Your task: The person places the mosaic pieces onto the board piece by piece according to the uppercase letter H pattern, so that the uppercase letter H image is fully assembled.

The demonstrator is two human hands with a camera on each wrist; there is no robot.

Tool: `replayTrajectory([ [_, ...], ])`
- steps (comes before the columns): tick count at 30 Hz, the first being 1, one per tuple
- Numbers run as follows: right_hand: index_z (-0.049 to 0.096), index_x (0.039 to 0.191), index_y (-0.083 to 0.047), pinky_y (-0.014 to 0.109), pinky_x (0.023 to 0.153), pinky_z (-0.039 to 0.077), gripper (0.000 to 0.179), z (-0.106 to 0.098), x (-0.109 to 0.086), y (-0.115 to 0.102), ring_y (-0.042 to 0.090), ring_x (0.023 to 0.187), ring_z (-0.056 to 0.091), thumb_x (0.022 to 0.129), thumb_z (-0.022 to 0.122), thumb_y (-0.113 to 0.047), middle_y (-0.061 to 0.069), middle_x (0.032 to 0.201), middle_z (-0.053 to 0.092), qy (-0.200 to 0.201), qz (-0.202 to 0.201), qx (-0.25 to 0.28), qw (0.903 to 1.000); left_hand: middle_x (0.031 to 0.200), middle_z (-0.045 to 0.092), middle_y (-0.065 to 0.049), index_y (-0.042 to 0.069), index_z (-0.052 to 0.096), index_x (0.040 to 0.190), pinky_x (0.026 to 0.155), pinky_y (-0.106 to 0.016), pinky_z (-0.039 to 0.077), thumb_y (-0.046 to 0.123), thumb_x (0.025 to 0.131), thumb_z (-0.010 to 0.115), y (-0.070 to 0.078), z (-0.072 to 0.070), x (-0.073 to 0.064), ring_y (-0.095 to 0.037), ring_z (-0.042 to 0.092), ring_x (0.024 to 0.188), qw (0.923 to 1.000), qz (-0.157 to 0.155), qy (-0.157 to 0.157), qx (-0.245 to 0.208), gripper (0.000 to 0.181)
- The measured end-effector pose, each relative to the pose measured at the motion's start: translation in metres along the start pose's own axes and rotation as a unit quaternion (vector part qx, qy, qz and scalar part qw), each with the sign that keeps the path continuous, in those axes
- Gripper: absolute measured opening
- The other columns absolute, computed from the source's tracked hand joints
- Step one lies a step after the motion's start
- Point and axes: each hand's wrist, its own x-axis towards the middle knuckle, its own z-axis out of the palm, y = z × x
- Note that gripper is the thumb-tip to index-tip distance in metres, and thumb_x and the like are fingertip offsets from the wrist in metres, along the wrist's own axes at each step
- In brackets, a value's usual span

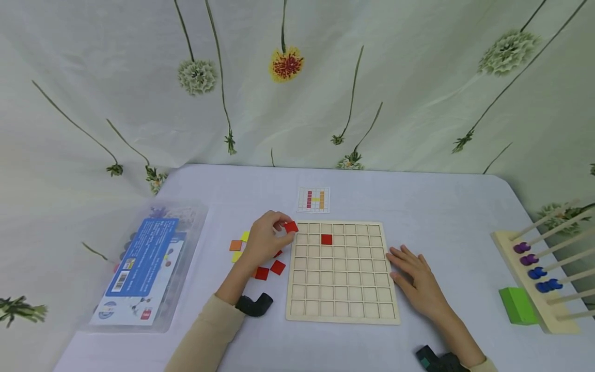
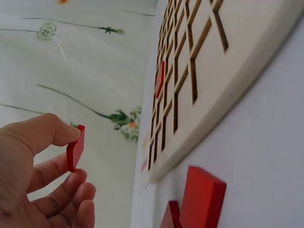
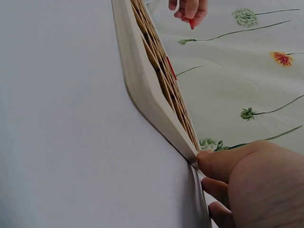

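My left hand [image 1: 266,236] pinches a red square tile [image 1: 291,227] between thumb and fingers, over the upper left corner of the wooden grid board [image 1: 343,322]. In the left wrist view the held tile [image 2: 76,148] stands on edge, apart from the board. One red tile [image 1: 327,239] sits in a cell of the second row. My right hand [image 1: 415,281] rests at the board's right edge, fingers loosely extended; in the right wrist view its thumb [image 3: 223,164] touches the rim. Left of the board lie loose red tiles [image 1: 278,267], partly hidden by my left hand.
Orange tiles [image 1: 235,245] and yellow tiles [image 1: 236,256] lie left of my left hand. A pattern card [image 1: 313,200] lies behind the board. At far left is a clear plastic case [image 1: 162,323]; at right stand a bead rack [image 1: 534,289] and a green block [image 1: 518,306].
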Motion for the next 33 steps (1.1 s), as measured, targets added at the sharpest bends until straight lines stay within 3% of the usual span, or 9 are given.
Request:
replayTrajectory([
  [10,0.062,0.128,0.000,0.070,0.109,0.016,0.040,0.000,-0.001,0.002,0.051,0.133,0.038,0.089,0.066,-0.005,0.024,0.137,0.055,0.002,-0.009,0.000,1.0000,0.088,0.060,-0.003,0.010,0.072,0.101,0.070,-0.026,0.046,0.014,0.079,0.075,0.028,0.030,0.006,-0.018,0.057,0.081,0.9939,0.086,-0.068,-0.016,0.023],
  [14,0.062,0.128,0.000,0.070,0.108,0.016,0.040,0.000,0.000,0.002,0.051,0.134,0.038,0.089,0.066,-0.005,0.024,0.137,0.055,0.003,-0.008,-0.001,1.0000,0.087,0.060,-0.001,0.012,0.072,0.100,0.070,-0.025,0.044,0.016,0.079,0.075,0.033,0.041,0.005,-0.013,0.054,0.079,0.9904,0.093,-0.102,0.001,0.021],
  [22,0.063,0.127,0.000,0.070,0.109,0.015,0.039,0.000,0.000,0.001,0.051,0.134,0.038,0.089,0.067,-0.005,0.024,0.137,0.055,-0.001,0.002,0.001,1.0000,0.081,0.056,0.002,0.012,0.074,0.098,0.064,-0.024,0.040,0.019,0.080,0.076,0.032,0.053,0.004,-0.012,0.048,0.075,0.9866,0.090,-0.133,0.030,0.019],
  [33,0.063,0.127,-0.001,0.070,0.109,0.015,0.039,0.000,0.000,0.002,0.050,0.135,0.038,0.089,0.066,-0.005,0.023,0.137,0.055,0.000,0.002,0.002,1.0000,0.079,0.053,0.002,0.010,0.074,0.099,0.064,-0.023,0.038,0.019,0.080,0.075,0.026,0.060,0.005,-0.011,0.047,0.074,0.9840,0.100,-0.138,0.052,0.021],
])
